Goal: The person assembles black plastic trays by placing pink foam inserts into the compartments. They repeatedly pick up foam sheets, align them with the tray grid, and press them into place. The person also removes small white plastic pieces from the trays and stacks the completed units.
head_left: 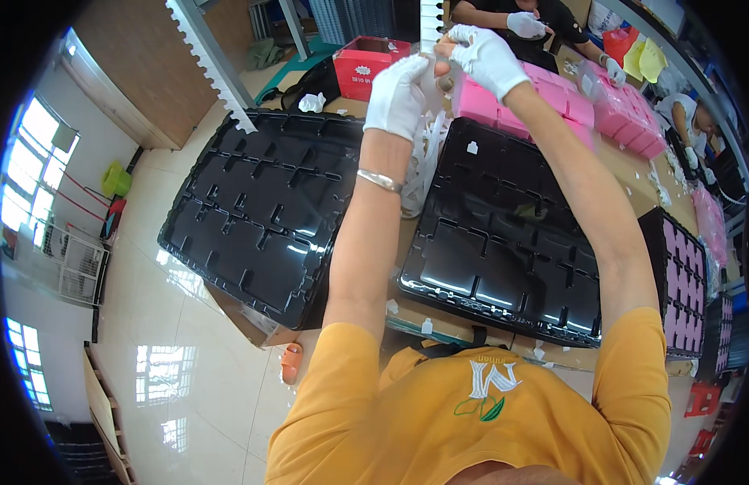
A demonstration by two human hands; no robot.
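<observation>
Both my hands wear white gloves with bare fingertips and are raised close together at the top middle. My left hand (396,97) is closed, fingertips bent inward beside the lower end of a white notched strip (432,20). My right hand (486,61) is closed too, its thumb and fingers pinched just right of that strip. Something pale and translucent shows between the hands, too unclear to name. Below them lie two glossy black moulded plastic trays, a left tray (253,206) and a right tray (504,234), with a white plastic bag (424,162) between them.
A second notched white strip (208,69) slants at the upper left. Behind stand a red box (370,66) and pink blocks (552,97). Black trays with pink pieces (683,279) are at right. Co-workers' gloved hands (526,25) work across the table. An orange slipper (291,363) lies on the floor.
</observation>
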